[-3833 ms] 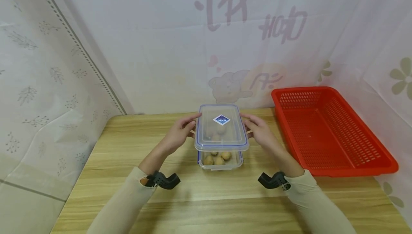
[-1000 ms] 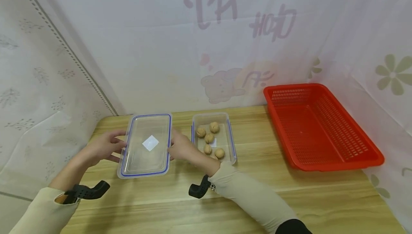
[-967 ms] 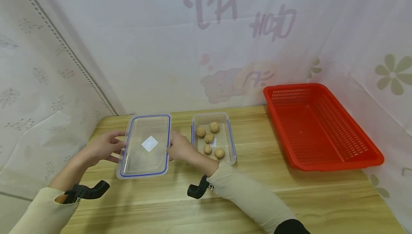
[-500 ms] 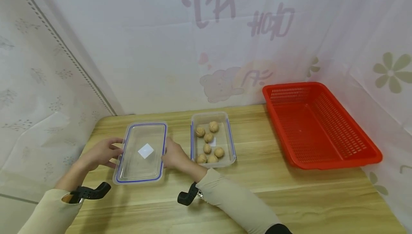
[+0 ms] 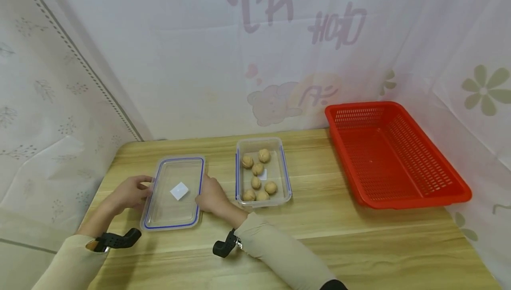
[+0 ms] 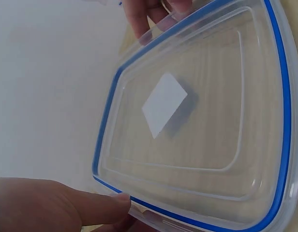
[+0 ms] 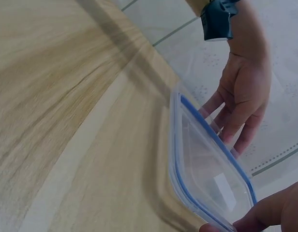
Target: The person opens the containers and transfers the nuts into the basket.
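A clear plastic box lid (image 5: 169, 210) with a blue sealing ring lies with its ring side up, low over the left of the table. My left hand (image 5: 131, 193) pinches its left edge, the thumb on the rim. On the opposite edge, my right hand (image 5: 212, 196) grips it between thumb and fingers. In the left wrist view a white diamond label (image 6: 164, 105) shows through the lid. In the right wrist view, the lid (image 7: 197, 164) casts a shadow beside it on the wood. Right of it stands the uncovered clear box (image 5: 286, 197), with several walnuts (image 5: 264, 155) inside.
A red perforated basket (image 5: 369, 162) stands at the right of the wooden table (image 5: 359, 254). Printed curtains (image 5: 191, 59) hang behind the table and at both sides. Black camera mounts (image 5: 119, 239) sit on both wrists.
The lid has come off the walnut box, been turned ring side up and carried left. Over the last second both hands have lowered it towards the table and slightly nearer me.
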{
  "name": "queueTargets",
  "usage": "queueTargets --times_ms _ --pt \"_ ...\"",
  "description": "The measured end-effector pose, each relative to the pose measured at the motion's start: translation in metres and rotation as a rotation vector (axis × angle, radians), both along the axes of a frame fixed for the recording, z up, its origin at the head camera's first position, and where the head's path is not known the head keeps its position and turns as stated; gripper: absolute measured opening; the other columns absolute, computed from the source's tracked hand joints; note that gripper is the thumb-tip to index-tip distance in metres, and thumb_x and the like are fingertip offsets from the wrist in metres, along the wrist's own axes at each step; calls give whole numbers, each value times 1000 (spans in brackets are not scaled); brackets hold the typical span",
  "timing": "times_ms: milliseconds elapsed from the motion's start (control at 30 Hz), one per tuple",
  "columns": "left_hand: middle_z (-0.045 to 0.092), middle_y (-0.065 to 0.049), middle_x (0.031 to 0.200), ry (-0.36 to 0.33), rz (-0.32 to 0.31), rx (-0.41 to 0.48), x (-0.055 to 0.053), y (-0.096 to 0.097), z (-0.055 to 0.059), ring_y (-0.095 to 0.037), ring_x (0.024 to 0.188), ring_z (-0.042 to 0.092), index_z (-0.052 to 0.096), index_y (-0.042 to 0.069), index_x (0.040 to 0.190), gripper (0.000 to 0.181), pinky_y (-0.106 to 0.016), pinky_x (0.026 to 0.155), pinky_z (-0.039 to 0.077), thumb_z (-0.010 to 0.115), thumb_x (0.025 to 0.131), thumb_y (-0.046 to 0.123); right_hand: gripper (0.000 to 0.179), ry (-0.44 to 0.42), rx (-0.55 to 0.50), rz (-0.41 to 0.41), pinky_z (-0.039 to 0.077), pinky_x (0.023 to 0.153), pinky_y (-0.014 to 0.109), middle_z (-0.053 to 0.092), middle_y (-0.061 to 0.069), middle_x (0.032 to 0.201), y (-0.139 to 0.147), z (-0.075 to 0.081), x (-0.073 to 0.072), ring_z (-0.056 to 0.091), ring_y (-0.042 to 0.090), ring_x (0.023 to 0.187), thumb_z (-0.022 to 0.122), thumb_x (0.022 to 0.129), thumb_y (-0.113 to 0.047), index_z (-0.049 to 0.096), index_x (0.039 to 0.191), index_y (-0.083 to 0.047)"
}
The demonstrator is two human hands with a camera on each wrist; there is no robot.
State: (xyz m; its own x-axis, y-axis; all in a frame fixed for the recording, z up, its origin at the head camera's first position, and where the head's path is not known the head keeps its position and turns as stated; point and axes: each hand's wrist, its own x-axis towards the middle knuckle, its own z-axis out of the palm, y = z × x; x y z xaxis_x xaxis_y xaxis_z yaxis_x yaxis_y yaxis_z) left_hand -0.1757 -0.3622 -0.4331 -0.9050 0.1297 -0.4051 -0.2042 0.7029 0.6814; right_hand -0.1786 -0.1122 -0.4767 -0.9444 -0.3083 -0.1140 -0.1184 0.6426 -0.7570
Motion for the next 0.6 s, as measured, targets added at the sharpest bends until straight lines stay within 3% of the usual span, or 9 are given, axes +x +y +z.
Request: queueTargets --times_ms 167,400,600 --pt "56 -42 112 5 1 -38 -1 2 -6 -32 88 68 36 -23 138 45 -44 66 67 52 100 -5 52 -22 66 -20 58 84 28 62 18 107 -3 -6 0 60 21 94 73 77 0 58 126 6" --pt "56 -42 113 15 1 -51 -1 2 -12 -34 87 69 36 -23 138 46 -42 65 67 53 100 -4 61 -47 106 -25 57 86 28 59 17 113 -5 -8 1 58 20 96 72 82 -3 52 138 7" --pt "57 -42 113 29 20 -30 2 2 -13 -34 87 69 37 -22 138 45 -43 64 67 53 100 -4 61 -42 157 -26 58 86 28 59 16 113 -8 -6 4 58 20 97 73 82 -4 51 138 7"
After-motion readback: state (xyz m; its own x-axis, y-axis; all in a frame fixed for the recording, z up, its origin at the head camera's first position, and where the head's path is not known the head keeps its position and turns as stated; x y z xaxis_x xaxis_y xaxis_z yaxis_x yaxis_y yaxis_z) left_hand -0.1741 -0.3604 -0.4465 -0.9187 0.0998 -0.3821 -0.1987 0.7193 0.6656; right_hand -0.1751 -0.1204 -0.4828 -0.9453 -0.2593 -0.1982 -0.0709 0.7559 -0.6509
